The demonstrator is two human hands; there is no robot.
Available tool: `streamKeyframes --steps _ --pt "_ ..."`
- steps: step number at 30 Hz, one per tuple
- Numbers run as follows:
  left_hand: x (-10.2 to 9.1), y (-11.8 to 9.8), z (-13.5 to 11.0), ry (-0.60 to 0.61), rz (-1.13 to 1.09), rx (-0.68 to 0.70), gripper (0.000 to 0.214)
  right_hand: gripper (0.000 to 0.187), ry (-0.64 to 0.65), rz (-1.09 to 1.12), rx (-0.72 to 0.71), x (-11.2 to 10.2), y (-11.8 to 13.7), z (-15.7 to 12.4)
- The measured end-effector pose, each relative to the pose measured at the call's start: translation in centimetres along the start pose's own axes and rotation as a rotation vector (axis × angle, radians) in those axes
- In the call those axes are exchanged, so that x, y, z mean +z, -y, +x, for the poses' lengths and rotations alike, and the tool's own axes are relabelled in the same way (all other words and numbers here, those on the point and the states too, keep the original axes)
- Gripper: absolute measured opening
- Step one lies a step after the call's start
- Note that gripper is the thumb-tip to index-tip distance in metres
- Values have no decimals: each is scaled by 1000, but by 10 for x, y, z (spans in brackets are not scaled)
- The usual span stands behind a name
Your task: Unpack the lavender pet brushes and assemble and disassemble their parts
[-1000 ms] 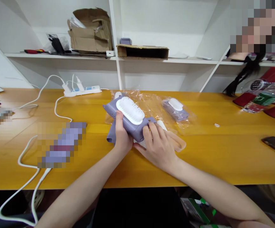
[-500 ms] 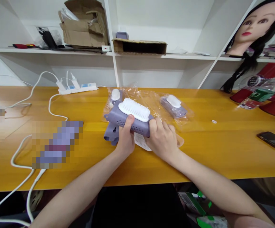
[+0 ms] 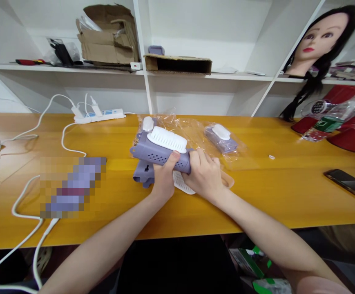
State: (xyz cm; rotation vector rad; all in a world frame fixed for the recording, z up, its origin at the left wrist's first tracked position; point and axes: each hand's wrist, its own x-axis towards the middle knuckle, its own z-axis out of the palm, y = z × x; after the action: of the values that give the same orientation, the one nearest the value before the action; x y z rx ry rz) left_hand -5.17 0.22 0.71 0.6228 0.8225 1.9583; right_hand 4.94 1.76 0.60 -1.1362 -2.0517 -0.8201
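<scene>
Both my hands hold a purple perforated device (image 3: 152, 152) with a white bristle brush head (image 3: 166, 139) on top, just above the orange table (image 3: 287, 192). My left hand (image 3: 164, 179) grips its lower middle with thumb on its side. My right hand (image 3: 203, 173) is wrapped round its right end. A white comb-like piece (image 3: 182, 183) lies under my hands. Behind them lie clear plastic bags (image 3: 192, 130), one holding another purple and white device (image 3: 220, 138).
A white power strip (image 3: 99, 115) with cables lies at the back left. A dark phone (image 3: 349, 185) rests at the right. A mannequin head (image 3: 321, 41) with black hair stands on the shelf, with cardboard boxes (image 3: 177, 64) further left. Red items (image 3: 349, 134) sit far right.
The device has been turned from a steep tilt to nearly level. My right hand closed round its right end, and my left hand shifted up onto its body.
</scene>
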Motion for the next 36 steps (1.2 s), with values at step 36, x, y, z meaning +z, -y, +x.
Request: streamKeyframes --steps 36 --pt "1 -9 11 2 321 258 47 17 250 422 205 1 -1 7"
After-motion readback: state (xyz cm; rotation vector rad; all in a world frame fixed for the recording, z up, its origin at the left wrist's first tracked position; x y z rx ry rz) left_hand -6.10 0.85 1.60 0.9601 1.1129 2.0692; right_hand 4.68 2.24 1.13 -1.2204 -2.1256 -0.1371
